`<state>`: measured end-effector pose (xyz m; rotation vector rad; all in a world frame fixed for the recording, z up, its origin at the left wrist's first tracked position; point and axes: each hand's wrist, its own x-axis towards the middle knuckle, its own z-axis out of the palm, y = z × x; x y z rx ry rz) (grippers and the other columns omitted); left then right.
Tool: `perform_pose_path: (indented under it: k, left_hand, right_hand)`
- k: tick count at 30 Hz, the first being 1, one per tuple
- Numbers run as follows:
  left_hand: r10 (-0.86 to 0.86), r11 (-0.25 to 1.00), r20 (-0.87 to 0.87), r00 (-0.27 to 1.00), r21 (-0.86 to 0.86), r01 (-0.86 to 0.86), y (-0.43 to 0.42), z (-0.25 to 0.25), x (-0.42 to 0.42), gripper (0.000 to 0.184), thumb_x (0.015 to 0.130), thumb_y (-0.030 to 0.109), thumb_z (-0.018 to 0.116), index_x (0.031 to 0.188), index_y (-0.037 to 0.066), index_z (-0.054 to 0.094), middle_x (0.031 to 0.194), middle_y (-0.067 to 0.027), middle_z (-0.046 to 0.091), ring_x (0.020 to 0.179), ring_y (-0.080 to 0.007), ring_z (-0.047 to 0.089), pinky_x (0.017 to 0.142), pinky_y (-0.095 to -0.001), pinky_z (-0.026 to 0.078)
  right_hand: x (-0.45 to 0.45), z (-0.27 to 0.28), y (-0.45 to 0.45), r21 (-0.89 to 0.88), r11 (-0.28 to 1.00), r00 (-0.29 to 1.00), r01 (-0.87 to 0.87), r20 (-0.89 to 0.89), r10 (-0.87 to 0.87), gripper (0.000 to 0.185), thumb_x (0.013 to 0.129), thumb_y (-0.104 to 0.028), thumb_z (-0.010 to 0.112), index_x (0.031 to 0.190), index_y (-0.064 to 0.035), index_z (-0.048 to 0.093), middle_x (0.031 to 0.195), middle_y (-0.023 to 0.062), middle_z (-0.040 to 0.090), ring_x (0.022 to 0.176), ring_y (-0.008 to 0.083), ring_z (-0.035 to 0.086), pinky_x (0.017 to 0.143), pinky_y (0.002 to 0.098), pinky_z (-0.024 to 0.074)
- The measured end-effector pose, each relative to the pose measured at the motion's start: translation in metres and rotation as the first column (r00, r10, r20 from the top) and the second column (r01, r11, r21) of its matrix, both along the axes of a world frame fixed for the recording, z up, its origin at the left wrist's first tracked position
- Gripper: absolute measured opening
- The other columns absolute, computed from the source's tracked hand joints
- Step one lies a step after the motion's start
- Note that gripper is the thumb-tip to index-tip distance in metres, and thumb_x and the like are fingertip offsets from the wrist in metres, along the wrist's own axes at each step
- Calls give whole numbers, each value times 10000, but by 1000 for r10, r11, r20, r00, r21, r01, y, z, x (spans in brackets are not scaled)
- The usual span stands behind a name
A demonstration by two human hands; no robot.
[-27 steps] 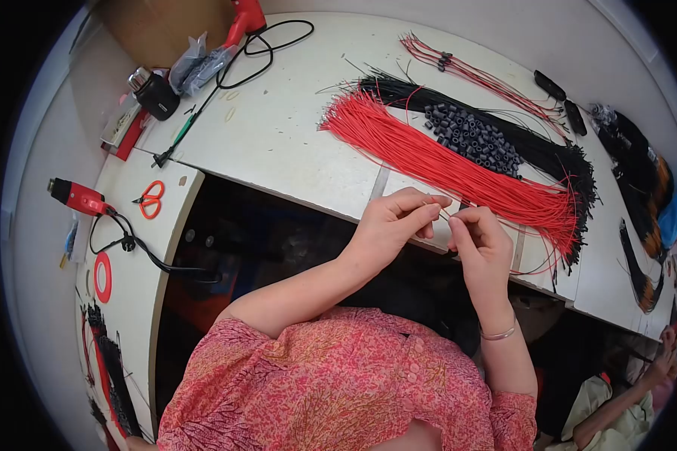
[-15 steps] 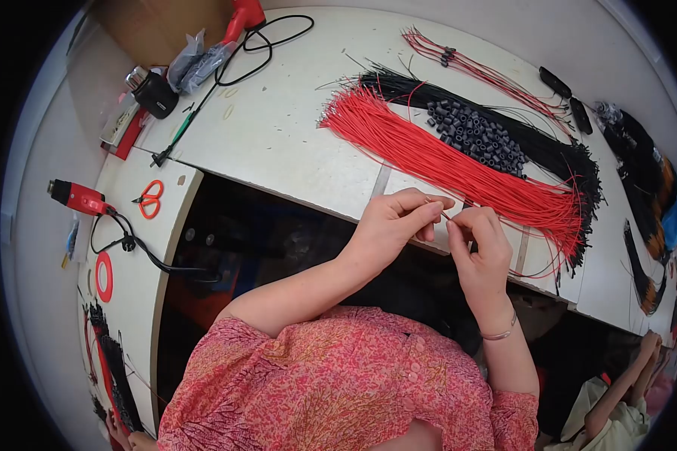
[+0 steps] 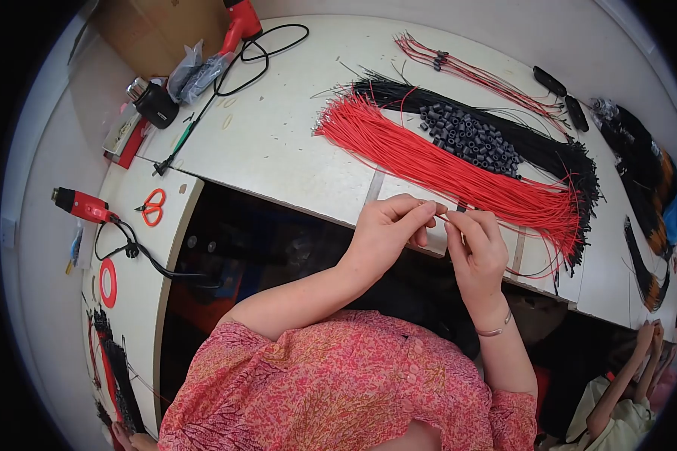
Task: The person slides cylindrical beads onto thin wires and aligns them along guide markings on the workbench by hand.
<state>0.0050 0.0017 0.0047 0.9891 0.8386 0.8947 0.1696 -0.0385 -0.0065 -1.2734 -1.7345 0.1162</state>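
Observation:
My left hand (image 3: 396,233) pinches the end of a thin wire just off the table's front edge. Close beside it on the right, my right hand (image 3: 477,248) has its fingertips closed on the same wire, which shows as a short reddish piece between them. The very tips and what the wire ends look like are too small to tell. Behind both hands lies a long bundle of red wires (image 3: 444,161). Small dark grey tubes (image 3: 470,139) are heaped between it and a bundle of black wires (image 3: 538,146).
Orange scissors (image 3: 153,207), a red heat gun (image 3: 83,204) and red tape (image 3: 107,283) are on the left table part. A black bottle-like object (image 3: 155,104) stands farther back. Other people's hands show at lower left (image 3: 132,439) and far right (image 3: 649,342).
My hands have drawn slightly closer together, and my right fingers are nearer the left fingertips. At the far right, the other person's arms have risen and come together.

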Motion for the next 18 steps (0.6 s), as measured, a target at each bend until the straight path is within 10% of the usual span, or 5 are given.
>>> perform_pose_path:
  k: [5, 9, 12, 18]
  left_hand:
    - [-47, 999, -61, 997, 6, 47, 13, 4, -2, 208, 995, 128, 600, 1071, -18, 728, 854, -55, 678, 671, -92, 576, 653, -195, 480]
    - [428, 670, -454, 782, 740, 62, 96, 11, -3, 201, 919, 129, 660, 1072, 6, 705, 905, -59, 697, 744, -156, 623, 684, -273, 509]
    - [562, 458, -646, 517, 763, 456, 153, -10, 8, 194, 894, 164, 677, 1045, 45, 701, 919, -63, 701, 788, -222, 650, 724, -339, 522]
    - [497, 458, -711, 497, 702, 545, 170, -6, 14, 157, 894, 178, 679, 997, 61, 692, 917, -67, 697, 790, -251, 657, 741, -360, 522]
  right_hand:
    - [6, -3, 5, -46, 999, 994, 24, -101, -28, 132, 818, 71, 674, 898, -23, 628, 873, 52, 591, 637, 152, 486, 565, 272, 419]
    - [5, -8, 0, -146, 988, 976, 45, -203, -75, 125, 816, 73, 658, 883, -24, 616, 855, 42, 583, 646, 142, 481, 566, 257, 412]
    - [6, -5, 6, -144, 988, 974, 61, -209, -90, 122, 817, 76, 643, 873, -26, 606, 836, 33, 572, 651, 132, 475, 565, 244, 405]
    - [7, -2, 4, -200, 979, 957, 48, -270, -102, 125, 816, 76, 646, 878, -25, 607, 824, 28, 561, 655, 129, 473, 572, 238, 404]
